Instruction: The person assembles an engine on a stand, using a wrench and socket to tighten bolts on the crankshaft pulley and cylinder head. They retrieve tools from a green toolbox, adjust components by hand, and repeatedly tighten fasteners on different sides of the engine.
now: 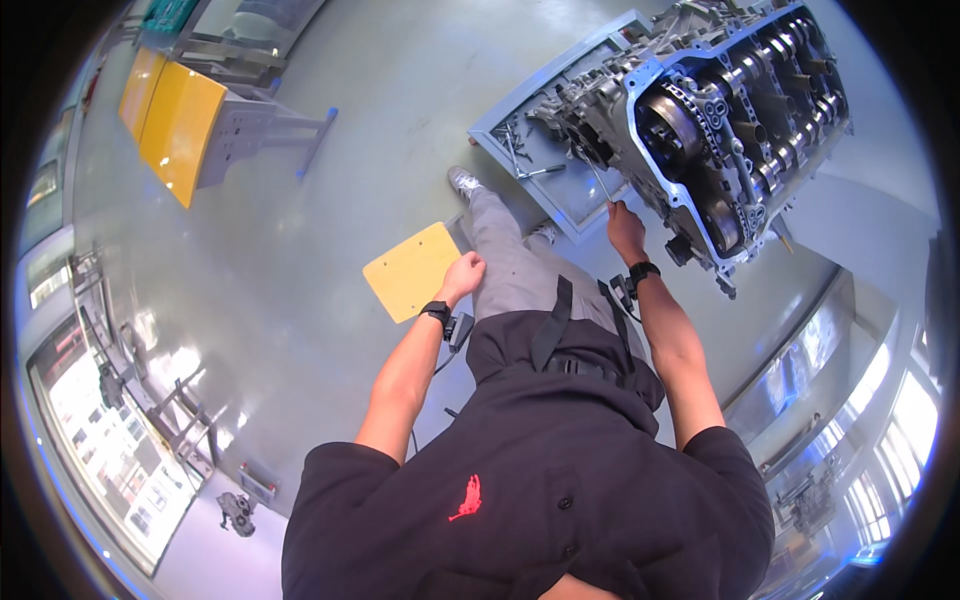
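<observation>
My right hand (626, 232) is closed around the end of a slim metal wrench (599, 182). The wrench's far end reaches the side of a large engine (700, 150), and its tip is hard to make out among the parts there. Bare camshafts (790, 75) and a timing chain (690, 100) show on the engine. Beside my left thigh, my left hand (464, 274) is curled into a loose fist in front of a yellow stool top (412, 270). Its fingers are partly turned away, so anything inside them is hidden.
Below the engine, a blue-grey tray (490, 135) holds a ratchet (541, 173) and several small metal parts. A yellow-topped bench (180, 130) stands at the far left. A small mechanical unit (237, 512) sits at the lower left. Windows line both sides.
</observation>
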### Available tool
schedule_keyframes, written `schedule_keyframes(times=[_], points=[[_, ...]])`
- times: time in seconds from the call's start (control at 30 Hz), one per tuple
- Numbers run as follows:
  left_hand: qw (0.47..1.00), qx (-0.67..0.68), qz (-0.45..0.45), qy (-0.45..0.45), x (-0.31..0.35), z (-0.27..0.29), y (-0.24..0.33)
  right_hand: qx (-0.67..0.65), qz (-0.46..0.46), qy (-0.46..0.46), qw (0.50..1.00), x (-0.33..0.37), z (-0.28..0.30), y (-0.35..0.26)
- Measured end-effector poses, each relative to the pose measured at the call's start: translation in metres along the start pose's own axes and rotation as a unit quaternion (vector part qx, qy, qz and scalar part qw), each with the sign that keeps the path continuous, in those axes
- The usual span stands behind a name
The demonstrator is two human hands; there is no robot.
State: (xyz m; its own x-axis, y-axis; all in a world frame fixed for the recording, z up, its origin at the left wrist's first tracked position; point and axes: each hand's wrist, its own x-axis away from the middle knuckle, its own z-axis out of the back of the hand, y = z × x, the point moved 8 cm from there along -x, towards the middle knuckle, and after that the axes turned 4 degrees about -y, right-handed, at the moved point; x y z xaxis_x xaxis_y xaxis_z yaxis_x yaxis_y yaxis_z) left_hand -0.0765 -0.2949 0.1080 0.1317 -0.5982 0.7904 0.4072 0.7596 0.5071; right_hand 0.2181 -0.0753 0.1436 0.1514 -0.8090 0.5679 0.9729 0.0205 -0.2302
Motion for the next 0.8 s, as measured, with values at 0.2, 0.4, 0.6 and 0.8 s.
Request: schedule_keyframes(times=[0.2,0.4,0.6,0.8], points=[[0.999,0.029,0.013,0.015,-0.002,-0.009,-0.007,-0.029,-0.001,0.017,0.999,-0.002,-0.004,-0.001],[0.999,0.038,0.002,0.022,-0.008,-0.013,0.002,-0.031,-0.021,0.008,0.999,-0.008,-0.006,0.002],[1.0,-0.002,-0.001,0.013,-0.019,-0.013,0.015,-0.039,-0.042,-0.005,0.998,-0.017,-0.005,0.008],[0.997,-0.018,-0.06,0.033,-0.042,-0.018,0.031,-0.085,-0.065,0.017,0.994,-0.043,-0.053,0.045]])
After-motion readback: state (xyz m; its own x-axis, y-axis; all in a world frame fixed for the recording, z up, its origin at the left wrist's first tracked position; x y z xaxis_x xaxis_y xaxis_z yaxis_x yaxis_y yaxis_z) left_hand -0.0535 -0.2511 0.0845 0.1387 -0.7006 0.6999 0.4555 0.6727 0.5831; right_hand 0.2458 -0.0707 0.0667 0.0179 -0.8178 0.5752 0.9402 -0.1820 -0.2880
